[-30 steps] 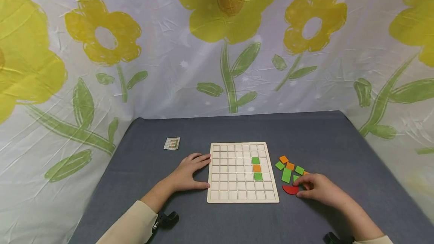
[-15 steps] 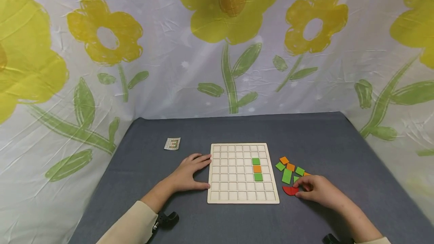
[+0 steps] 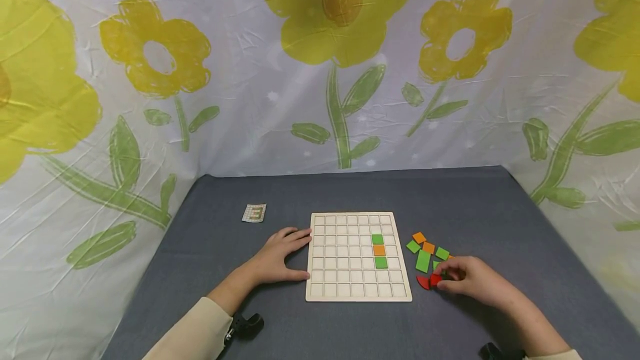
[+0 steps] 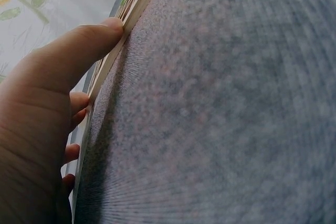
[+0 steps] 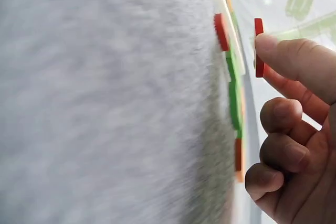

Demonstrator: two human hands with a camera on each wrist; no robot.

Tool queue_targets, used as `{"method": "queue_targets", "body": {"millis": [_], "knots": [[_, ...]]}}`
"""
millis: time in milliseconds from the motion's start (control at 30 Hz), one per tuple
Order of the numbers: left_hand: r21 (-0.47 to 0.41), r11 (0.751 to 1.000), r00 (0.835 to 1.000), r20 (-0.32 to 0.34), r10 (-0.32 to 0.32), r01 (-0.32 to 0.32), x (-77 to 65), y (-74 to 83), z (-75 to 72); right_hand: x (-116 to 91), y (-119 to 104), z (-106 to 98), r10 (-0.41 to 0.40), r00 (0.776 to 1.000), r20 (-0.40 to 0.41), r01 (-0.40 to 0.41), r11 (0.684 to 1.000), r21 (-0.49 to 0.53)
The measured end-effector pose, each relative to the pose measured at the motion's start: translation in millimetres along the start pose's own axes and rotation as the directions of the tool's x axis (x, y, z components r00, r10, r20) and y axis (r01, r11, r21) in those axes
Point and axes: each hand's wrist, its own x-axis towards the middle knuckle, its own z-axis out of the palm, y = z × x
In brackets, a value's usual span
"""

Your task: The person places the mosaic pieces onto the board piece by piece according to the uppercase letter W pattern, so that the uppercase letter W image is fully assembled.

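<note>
Between its thumb and finger, my right hand [image 3: 470, 279] pinches a small flat red piece [image 3: 435, 280]. In the right wrist view that piece [image 5: 259, 66] shows edge-on, raised off the cloth, the other fingers curled below. Another red piece with a curved edge [image 3: 423, 282] lies just left of it on the table. My left hand [image 3: 277, 254] is spread, its thumb and fingertips at the left edge of the wooden grid board [image 3: 345, 296]. Two green squares [image 3: 377, 239] with an orange square [image 3: 379, 250] between them form a column on the board.
Several loose green and orange pieces, including a green rectangle [image 3: 423, 261], are scattered between the board and my right hand. A small card with a printed grid [image 3: 254, 213] lies beyond my left hand. Flower-patterned cloth [image 3: 225, 71] surrounds the dark table [image 3: 450, 193].
My right hand has drawn one red piece up and away from the other, so the former half-round red shape now shows as two parts. My left hand stays at the board.
</note>
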Motion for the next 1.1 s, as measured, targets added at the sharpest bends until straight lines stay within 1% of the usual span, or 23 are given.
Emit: {"method": "queue_targets", "body": {"millis": [67, 300, 467, 600, 733, 900, 1100], "knots": [[0.000, 1.000, 1.000, 0.004, -0.004, 0.004, -0.6, 0.3, -0.3, 2, -4, -2, -0.012, 1.000, -0.002, 0.012, 1.000, -0.007], [0.000, 1.000, 1.000, -0.001, -0.002, 0.002, -0.2, 0.4, 0.6, 13, -17, -5, -0.126, 0.992, -0.001, 0.126, 0.992, -0.026], [0.001, 1.000, 1.000, 0.002, -0.008, 0.008, -0.9, -1.2, 1.7, 24, -30, -1, -0.141, 0.990, 0.027, 0.141, 0.990, -0.027], [0.003, 1.000, 1.000, 0.001, -0.009, 0.009, -0.9, -1.9, 2.4, 32, -42, 3, -0.135, 0.989, 0.052, 0.136, 0.991, -0.012], [0.008, 1.000, 1.000, 0.001, -0.007, 0.007, -0.6, -1.2, 2.8, 41, -49, 8, -0.148, 0.986, 0.083, 0.149, 0.989, -0.010], [0.006, 1.000, 1.000, 0.000, -0.004, 0.004, -0.1, -0.8, 2.7, 50, -52, 16, -0.192, 0.975, 0.114, 0.196, 0.980, -0.022], [0.012, 1.000, 1.000, 0.005, -0.010, 0.010, 0.2, -1.1, 1.6, 58, -54, 30, -0.260, 0.953, 0.152, 0.271, 0.961, -0.058]]}}
